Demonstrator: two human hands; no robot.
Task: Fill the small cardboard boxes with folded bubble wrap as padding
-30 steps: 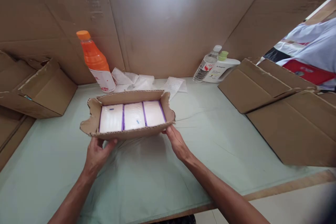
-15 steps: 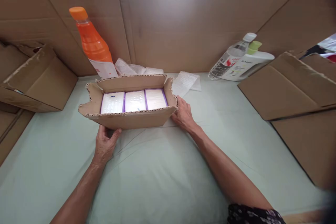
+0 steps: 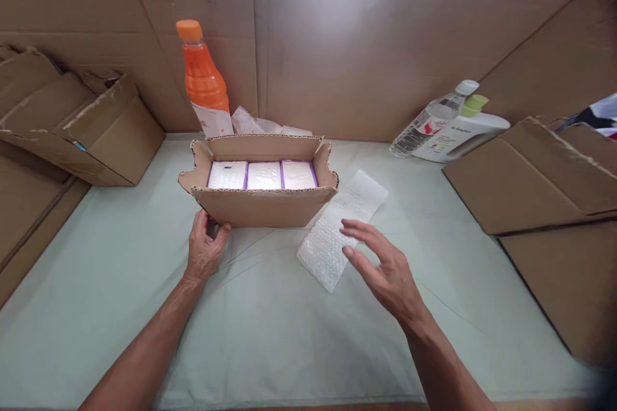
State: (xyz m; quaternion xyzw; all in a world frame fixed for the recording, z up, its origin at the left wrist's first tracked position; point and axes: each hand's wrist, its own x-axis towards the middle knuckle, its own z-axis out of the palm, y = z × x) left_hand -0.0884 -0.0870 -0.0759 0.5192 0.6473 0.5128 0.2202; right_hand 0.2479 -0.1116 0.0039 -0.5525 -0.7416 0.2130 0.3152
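Observation:
Three white packs with purple edges (image 3: 264,176) sit side by side inside an open cardboard box (image 3: 265,209) on the cloth. At the box's lower left corner, my left hand (image 3: 206,249) grips it, thumb along the front bottom edge and fingers at the side. To the right of the box lies a flat strip of bubble wrap (image 3: 324,245), slanting toward me. Over its right edge my right hand (image 3: 385,273) hovers, fingers and thumb apart and nothing between them.
Behind the box stand an orange bottle (image 3: 206,87) and more bubble wrap (image 3: 270,126). A clear bottle (image 3: 429,122) and a white bottle with a green cap (image 3: 463,135) lean at the back right. Cardboard boxes flank the pale green cloth (image 3: 289,347), left (image 3: 120,144) and right (image 3: 515,180).
My right hand has let go of the box's right end and moved toward me. The bubble wrap strip now lies nearer, beside the box. My left hand stays at the corner; the view has shifted.

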